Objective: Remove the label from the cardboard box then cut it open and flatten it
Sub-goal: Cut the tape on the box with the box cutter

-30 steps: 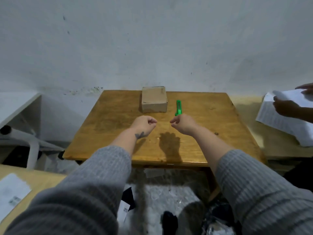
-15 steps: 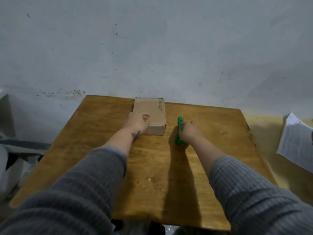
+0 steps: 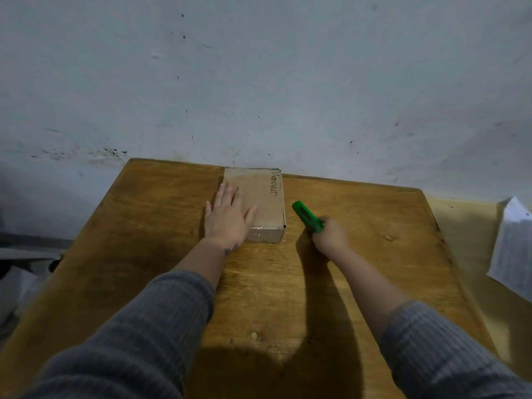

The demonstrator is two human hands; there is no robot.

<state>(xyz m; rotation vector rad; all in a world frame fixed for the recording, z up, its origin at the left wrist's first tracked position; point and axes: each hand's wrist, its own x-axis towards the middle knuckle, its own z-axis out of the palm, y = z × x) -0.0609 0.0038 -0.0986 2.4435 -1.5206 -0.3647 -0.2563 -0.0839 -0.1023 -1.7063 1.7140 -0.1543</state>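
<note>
A sheet of printed paper [image 3: 512, 249] lies well to the right of the cardboard box [image 3: 263, 197], off the desk [image 3: 144, 226] on a paler surface, and a stained grey wall [image 3: 259, 82] rises directly behind the box. The box is small, brown and closed, with clear tape across its near end and dark handwriting along the right edge of its top; it sits at the back middle of the desk, its far end against the wall. The left hand [image 3: 229, 216] lies flat on the left part of the box top, fingers spread and gripping nothing. Just right of the box, apart from it, the right hand [image 3: 329, 234] is closed around a green cutter [image 3: 306, 216] whose free end points up and back toward the box. In front of the box the wooden desk is bare but for small specks, with grey sleeves [image 3: 144, 326] over it
</note>
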